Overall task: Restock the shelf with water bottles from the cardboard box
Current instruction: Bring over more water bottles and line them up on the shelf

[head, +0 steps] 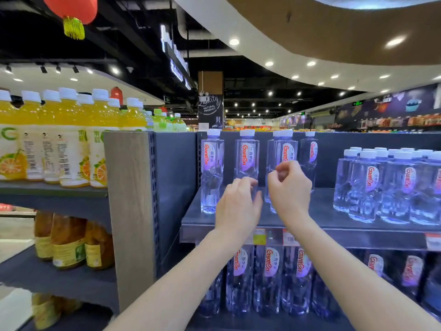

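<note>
Four clear water bottles with white caps and red-lettered labels stand in a row on the left half of the top shelf (317,216). My left hand (236,209) is at the lower part of the second water bottle (247,156), with fingers and thumb curled round it. My right hand (290,187) hovers in front of the third bottle (284,149), its fingers curled in and nothing visible in them. The leftmost bottle (211,173) and the fourth bottle (310,154) stand untouched. The cardboard box is out of view.
A dense group of the same bottles (391,187) fills the right end of the top shelf. More water bottles (269,280) line the shelf below. A wooden upright (131,211) separates this bay from orange juice bottles (59,139) on the left.
</note>
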`<state>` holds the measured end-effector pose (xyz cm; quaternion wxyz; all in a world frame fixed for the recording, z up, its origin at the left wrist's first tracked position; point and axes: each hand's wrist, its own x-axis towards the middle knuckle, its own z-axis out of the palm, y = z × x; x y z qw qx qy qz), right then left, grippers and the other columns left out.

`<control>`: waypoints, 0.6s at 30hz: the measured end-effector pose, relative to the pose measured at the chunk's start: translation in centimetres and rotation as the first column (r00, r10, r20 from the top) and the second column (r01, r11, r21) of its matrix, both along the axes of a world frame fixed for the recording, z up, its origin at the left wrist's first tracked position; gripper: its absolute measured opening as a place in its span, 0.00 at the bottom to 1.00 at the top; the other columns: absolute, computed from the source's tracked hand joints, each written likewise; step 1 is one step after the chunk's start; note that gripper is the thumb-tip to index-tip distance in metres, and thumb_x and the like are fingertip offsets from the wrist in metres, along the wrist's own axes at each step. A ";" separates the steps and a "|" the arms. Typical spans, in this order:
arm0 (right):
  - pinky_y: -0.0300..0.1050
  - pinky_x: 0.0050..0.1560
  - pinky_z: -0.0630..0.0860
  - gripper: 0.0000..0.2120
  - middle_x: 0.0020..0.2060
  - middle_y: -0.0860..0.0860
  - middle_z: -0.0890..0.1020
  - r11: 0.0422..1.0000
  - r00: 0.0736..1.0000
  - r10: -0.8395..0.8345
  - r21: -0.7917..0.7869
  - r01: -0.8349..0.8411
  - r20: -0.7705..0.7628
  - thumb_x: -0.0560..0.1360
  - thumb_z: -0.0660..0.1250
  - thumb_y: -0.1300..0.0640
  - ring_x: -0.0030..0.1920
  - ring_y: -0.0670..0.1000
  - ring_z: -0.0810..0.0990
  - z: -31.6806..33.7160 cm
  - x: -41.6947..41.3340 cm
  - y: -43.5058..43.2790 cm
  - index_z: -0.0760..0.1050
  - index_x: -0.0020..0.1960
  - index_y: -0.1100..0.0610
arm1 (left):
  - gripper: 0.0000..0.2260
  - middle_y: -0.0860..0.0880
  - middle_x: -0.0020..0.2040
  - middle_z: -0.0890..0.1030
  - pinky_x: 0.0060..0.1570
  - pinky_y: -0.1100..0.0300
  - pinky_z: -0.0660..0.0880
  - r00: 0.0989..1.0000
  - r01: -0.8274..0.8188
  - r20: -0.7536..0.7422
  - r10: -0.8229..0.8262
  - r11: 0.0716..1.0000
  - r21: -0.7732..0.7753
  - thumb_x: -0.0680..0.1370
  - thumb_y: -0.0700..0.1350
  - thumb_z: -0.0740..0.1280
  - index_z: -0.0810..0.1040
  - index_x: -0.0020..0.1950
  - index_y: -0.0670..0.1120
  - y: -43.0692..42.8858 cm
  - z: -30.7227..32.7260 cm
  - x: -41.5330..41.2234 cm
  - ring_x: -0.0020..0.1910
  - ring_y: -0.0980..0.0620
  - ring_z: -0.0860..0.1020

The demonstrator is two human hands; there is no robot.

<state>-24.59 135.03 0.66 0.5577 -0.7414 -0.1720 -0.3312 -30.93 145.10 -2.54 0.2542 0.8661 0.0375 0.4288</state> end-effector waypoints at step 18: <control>0.50 0.60 0.74 0.26 0.65 0.55 0.80 0.874 0.916 0.154 -0.381 -0.301 -0.371 0.80 0.69 0.50 0.64 0.58 0.78 -2.9 7.4 -7.2 0.67 0.75 0.52 | 0.19 0.43 0.68 0.81 0.64 0.50 0.76 0.959 -0.123 -0.280 0.036 0.946 -0.301 0.85 0.47 0.65 0.75 0.75 0.47 -5.8 -1.1 10.1 0.67 0.42 0.79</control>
